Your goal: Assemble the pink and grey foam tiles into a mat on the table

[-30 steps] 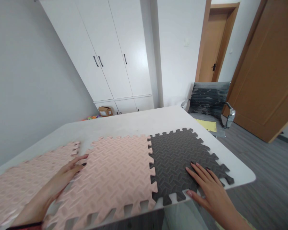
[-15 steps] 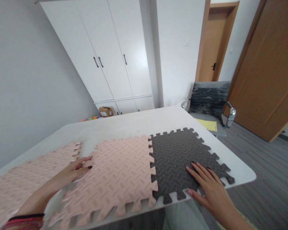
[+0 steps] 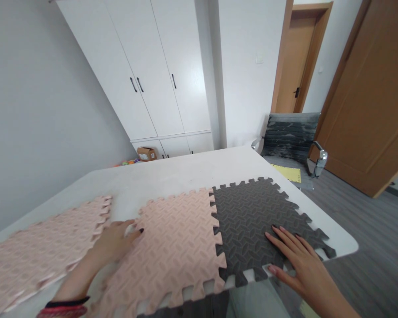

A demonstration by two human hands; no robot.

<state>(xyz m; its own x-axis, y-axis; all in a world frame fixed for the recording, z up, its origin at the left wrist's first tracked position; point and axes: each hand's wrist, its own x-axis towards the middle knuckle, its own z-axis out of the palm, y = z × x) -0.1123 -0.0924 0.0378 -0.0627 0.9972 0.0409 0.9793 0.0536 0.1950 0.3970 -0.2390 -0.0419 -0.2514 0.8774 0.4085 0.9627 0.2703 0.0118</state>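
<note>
A pink foam puzzle mat [image 3: 175, 238] lies joined along its right edge to a dark grey foam puzzle mat [image 3: 252, 221]. My left hand [image 3: 114, 240] rests at the pink mat's left edge, thumb and forefinger apart and touching it. The other fingers of that hand are partly hidden. On the near right part of the grey mat, my right hand [image 3: 300, 260] lies flat with its fingers spread. A second pink foam mat [image 3: 49, 238] sits apart at the left, beyond a gap, partly behind my left forearm.
The mats lie on a white table [image 3: 172, 170] with a rounded near right corner. Past its right side stands a grey office chair [image 3: 292, 137] with a yellow sheet [image 3: 288, 173] on the seat. White cabinets [image 3: 159, 66] and a cardboard box [image 3: 146, 153] are at the back.
The joined pink and grey mats have shifted a little to the right, with both hands moving along. The gap to the left pink mat has widened.
</note>
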